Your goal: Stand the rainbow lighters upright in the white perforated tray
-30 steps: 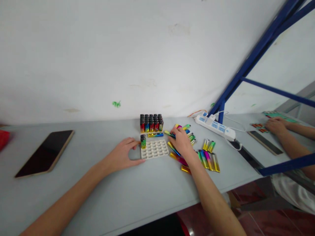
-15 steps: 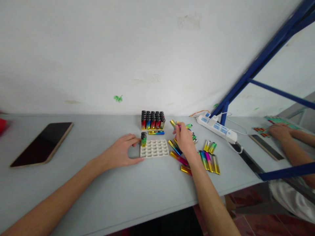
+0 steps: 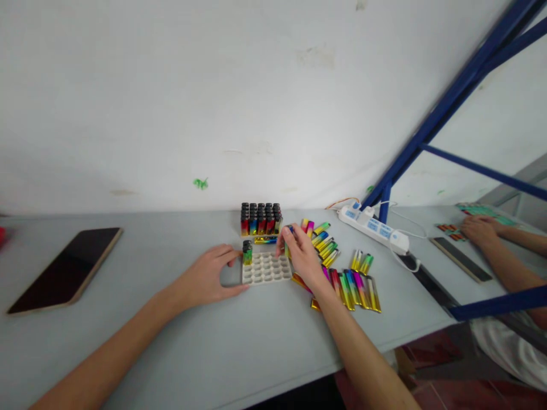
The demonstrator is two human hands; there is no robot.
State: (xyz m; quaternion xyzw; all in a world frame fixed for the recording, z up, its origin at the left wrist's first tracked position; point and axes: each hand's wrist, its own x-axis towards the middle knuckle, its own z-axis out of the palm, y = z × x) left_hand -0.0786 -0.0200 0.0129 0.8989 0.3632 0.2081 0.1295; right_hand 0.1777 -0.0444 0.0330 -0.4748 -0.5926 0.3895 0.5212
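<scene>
A white slotted tray (image 3: 265, 274) lies on the table, with a couple of green-and-yellow lighters (image 3: 247, 254) upright in its far left corner. My left hand (image 3: 216, 273) grips the tray's left side, thumb at the near corner and forefinger by those lighters. Above the tray's far right part, my right hand (image 3: 300, 250) holds a lighter (image 3: 288, 246) upright between thumb and fingers, partly hidden by them. To its right lie several loose metallic-coloured lighters (image 3: 327, 245), with more (image 3: 356, 288) in a row nearer me.
Behind the tray stands a block of upright black-topped lighters (image 3: 261, 221), and a blue-and-gold lighter (image 3: 265, 241) lies before it. A dark tablet-like slab (image 3: 66, 267) is at left. A power strip (image 3: 376, 228), blue frame (image 3: 410, 151) and another person's hands (image 3: 481, 228) are at right.
My right hand has moved left from the loose lighters to above the tray, carrying a lighter. My left hand stays at the tray. The whole view has shifted slightly.
</scene>
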